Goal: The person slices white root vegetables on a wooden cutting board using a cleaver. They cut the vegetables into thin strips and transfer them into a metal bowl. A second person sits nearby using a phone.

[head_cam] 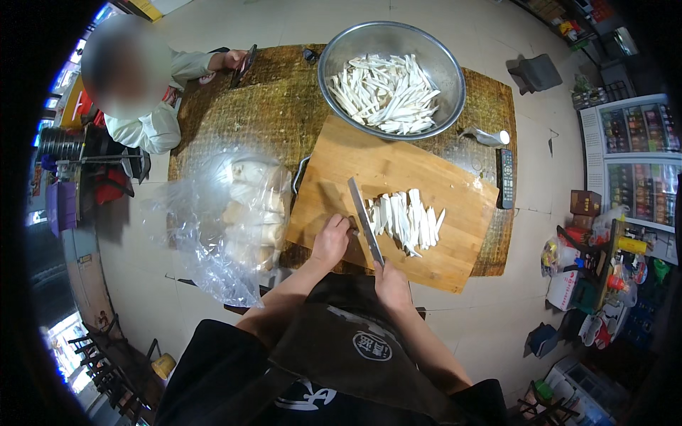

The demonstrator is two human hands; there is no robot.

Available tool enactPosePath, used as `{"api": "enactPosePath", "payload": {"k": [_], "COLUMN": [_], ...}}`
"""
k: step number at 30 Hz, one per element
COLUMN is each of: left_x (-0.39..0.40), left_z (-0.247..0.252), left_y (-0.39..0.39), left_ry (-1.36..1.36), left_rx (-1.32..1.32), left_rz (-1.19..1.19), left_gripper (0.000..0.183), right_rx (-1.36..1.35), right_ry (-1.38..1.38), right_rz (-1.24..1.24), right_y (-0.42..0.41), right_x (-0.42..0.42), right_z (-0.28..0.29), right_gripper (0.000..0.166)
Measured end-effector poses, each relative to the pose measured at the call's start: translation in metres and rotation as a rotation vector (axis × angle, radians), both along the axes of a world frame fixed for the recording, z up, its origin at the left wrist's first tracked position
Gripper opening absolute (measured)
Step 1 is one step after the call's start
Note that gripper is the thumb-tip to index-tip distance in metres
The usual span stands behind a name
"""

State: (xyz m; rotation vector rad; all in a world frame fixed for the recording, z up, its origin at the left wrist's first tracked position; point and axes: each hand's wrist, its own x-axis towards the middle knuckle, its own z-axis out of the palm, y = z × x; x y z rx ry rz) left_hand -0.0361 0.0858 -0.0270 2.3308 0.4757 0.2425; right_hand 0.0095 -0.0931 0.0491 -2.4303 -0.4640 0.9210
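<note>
My right hand (392, 283) grips the handle of a cleaver (365, 219), its blade edge-on over a wooden cutting board (341, 160). Left of the blade, my left hand (331, 240) rests on the board with curled fingers closed at a small brownish mushroom piece (352, 231), mostly hidden by the fingers. Just right of the blade lies a row of white mushroom strips (405, 219), probably king oyster. A large steel bowl (457, 101) beyond the board holds many more strips (389, 96). To the left, a clear plastic bag (205, 213) contains several whole mushrooms (261, 207).
The patterned table (256, 106) carries a remote control (504, 178) and a crumpled packet with a white end (487, 137) at the right. At the far left corner a person (144, 122) holds a phone (244, 65). A stool (538, 73) and a drinks fridge (636, 160) stand to the right.
</note>
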Motion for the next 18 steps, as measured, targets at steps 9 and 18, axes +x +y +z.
{"api": "enactPosePath", "payload": {"k": [9,18], "left_x": [-0.007,-0.004], "left_z": [-0.015,-0.005], "left_y": [0.01,0.004], "left_ry": [0.003,0.033], "left_rx": [0.037,-0.139], "left_rz": [-0.076,0.04], "left_gripper": [0.01,0.013], "right_rx": [-0.053,-0.026], "right_ry": [-0.008,0.1], "right_rz": [0.102,-0.108], "right_y": [0.012,-0.011], "right_x": [-0.006,-0.003], "right_z": [-0.021,-0.02], "right_gripper": [0.033,0.034]}}
